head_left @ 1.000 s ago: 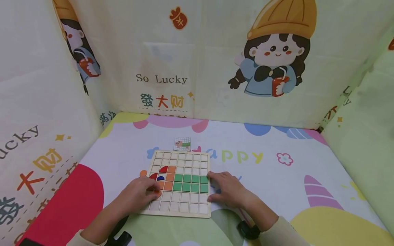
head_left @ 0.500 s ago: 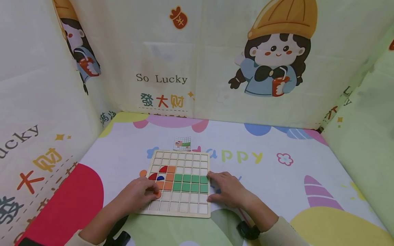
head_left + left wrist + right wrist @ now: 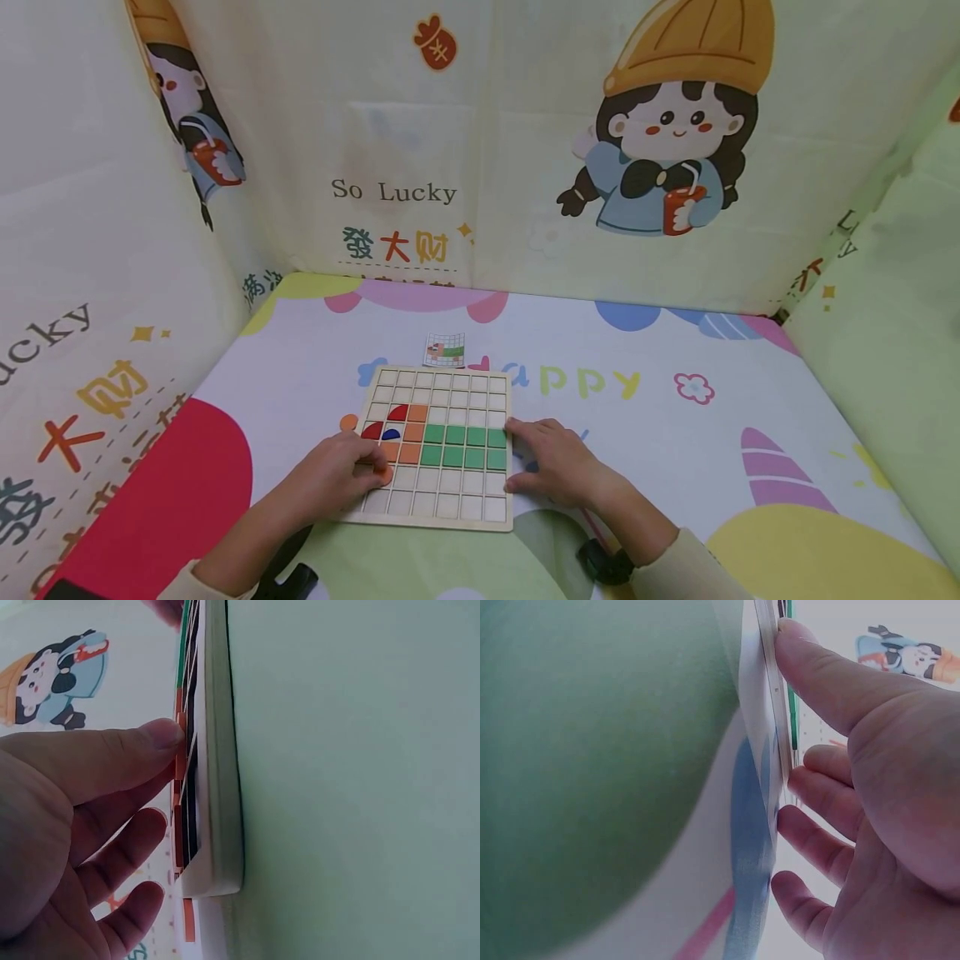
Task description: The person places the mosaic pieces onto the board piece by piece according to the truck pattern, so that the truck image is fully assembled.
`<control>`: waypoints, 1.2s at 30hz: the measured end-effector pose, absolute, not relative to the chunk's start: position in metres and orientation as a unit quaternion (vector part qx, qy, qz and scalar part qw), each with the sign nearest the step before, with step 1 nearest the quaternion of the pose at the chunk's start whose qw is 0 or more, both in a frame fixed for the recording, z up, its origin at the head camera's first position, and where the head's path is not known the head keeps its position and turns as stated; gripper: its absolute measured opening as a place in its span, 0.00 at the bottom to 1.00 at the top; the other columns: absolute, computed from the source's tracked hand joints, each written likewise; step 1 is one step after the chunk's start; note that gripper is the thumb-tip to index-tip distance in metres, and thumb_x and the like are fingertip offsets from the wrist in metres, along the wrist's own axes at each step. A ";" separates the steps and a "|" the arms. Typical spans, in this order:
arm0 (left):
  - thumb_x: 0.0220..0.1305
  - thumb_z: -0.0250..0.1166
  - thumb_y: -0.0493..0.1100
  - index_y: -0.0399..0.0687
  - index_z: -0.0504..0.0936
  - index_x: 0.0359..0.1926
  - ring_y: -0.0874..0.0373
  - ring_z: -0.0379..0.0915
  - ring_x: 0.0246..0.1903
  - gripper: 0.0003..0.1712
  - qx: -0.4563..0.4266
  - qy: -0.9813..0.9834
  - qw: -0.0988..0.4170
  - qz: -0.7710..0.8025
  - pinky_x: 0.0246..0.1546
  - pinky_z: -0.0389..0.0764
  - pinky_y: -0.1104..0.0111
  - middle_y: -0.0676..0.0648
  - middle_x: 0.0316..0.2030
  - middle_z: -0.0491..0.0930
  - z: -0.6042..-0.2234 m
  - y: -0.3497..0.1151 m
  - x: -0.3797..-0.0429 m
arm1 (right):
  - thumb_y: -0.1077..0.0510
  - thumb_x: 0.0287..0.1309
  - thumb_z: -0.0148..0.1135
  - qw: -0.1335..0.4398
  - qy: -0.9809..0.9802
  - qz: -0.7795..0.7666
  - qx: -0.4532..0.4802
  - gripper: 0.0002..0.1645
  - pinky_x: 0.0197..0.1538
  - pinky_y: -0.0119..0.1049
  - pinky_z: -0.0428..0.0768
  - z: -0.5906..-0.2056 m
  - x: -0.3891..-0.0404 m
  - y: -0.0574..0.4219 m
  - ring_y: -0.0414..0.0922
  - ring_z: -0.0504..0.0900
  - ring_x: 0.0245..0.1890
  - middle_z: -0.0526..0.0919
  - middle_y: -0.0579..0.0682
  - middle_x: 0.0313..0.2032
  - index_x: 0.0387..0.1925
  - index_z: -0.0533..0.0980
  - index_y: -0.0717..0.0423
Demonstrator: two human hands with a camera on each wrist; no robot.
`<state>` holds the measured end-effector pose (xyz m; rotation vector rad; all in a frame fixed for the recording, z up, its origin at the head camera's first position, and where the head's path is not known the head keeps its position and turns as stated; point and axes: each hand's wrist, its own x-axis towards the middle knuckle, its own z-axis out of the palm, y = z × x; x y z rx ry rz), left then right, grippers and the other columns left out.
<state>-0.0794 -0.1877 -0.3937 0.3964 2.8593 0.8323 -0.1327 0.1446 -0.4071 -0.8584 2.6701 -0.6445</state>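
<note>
A wooden grid board [image 3: 450, 504] lies flat on the table with coloured tiles set in its squares. Green square tiles [image 3: 455, 435] fill part of two rows, beside orange square tiles [image 3: 410, 453], red rounded tiles [image 3: 397, 412] and a blue half-round tile [image 3: 391, 434]. My left hand [image 3: 335, 473] pinches an orange tile [image 3: 386, 476] between thumb and index finger, low over the board's left side. Its other fingers hang loosely in the left wrist view. My right hand [image 3: 558, 461] touches the board's right edge with thumb and fingertips, fingers spread and relaxed.
A small pattern card [image 3: 445, 351] with a coloured grid picture lies just behind the board. An orange round tile [image 3: 348, 422] rests on the table left of the board. Printed cloth walls [image 3: 517, 250] enclose the table at the back and both sides.
The left hand with the orange tile has shifted very slightly left and settled. The right hand and the board have stayed in place.
</note>
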 end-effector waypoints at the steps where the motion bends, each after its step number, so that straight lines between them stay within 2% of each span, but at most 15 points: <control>1: 0.55 0.77 0.40 0.60 0.83 0.29 0.60 0.68 0.36 0.10 0.133 0.949 0.069 0.279 0.35 0.76 0.66 0.66 0.27 0.76 -0.394 -0.188 -0.080 | 0.42 0.53 0.75 0.131 0.920 -0.222 -0.295 0.48 0.62 0.59 0.68 -0.407 -0.133 0.145 0.59 0.70 0.63 0.74 0.56 0.65 0.70 0.67 0.56; 5: 0.54 0.77 0.41 0.60 0.84 0.31 0.59 0.69 0.38 0.09 0.122 0.950 0.073 0.277 0.37 0.77 0.65 0.62 0.31 0.77 -0.390 -0.191 -0.080 | 0.42 0.53 0.75 0.132 0.920 -0.223 -0.294 0.47 0.62 0.59 0.67 -0.406 -0.132 0.144 0.59 0.70 0.63 0.74 0.56 0.65 0.69 0.68 0.56; 8: 0.54 0.77 0.42 0.57 0.86 0.35 0.54 0.71 0.43 0.09 0.098 0.956 0.063 0.271 0.39 0.80 0.63 0.55 0.37 0.78 -0.382 -0.198 -0.082 | 0.42 0.53 0.75 0.135 0.920 -0.223 -0.292 0.47 0.62 0.59 0.67 -0.406 -0.132 0.144 0.59 0.69 0.64 0.73 0.55 0.66 0.70 0.68 0.56; 13: 0.53 0.77 0.40 0.48 0.86 0.46 0.45 0.72 0.50 0.17 0.066 0.962 0.036 0.261 0.44 0.83 0.53 0.45 0.45 0.79 -0.372 -0.213 -0.087 | 0.42 0.53 0.75 0.136 0.921 -0.222 -0.290 0.47 0.62 0.59 0.67 -0.405 -0.132 0.143 0.59 0.69 0.64 0.73 0.55 0.66 0.70 0.67 0.56; 21: 0.54 0.76 0.40 0.42 0.84 0.51 0.37 0.70 0.52 0.22 0.043 0.966 0.041 0.251 0.44 0.82 0.47 0.37 0.49 0.79 -0.380 -0.239 -0.103 | 0.43 0.53 0.75 0.136 0.921 -0.223 -0.289 0.47 0.63 0.59 0.67 -0.405 -0.132 0.143 0.58 0.69 0.64 0.73 0.55 0.66 0.70 0.67 0.56; 28: 0.57 0.75 0.42 0.41 0.84 0.49 0.38 0.70 0.52 0.19 0.015 0.958 0.080 0.276 0.42 0.83 0.51 0.39 0.47 0.80 -0.395 -0.251 -0.117 | 0.43 0.53 0.75 0.136 0.921 -0.221 -0.292 0.46 0.62 0.59 0.67 -0.406 -0.132 0.143 0.58 0.70 0.63 0.73 0.55 0.66 0.69 0.68 0.55; 36: 0.56 0.74 0.41 0.42 0.85 0.47 0.40 0.70 0.50 0.17 0.014 0.956 0.083 0.280 0.41 0.83 0.52 0.41 0.45 0.81 -0.403 -0.253 -0.122 | 0.44 0.53 0.75 0.130 0.922 -0.217 -0.293 0.46 0.61 0.59 0.68 -0.407 -0.132 0.143 0.58 0.70 0.63 0.73 0.55 0.66 0.69 0.68 0.56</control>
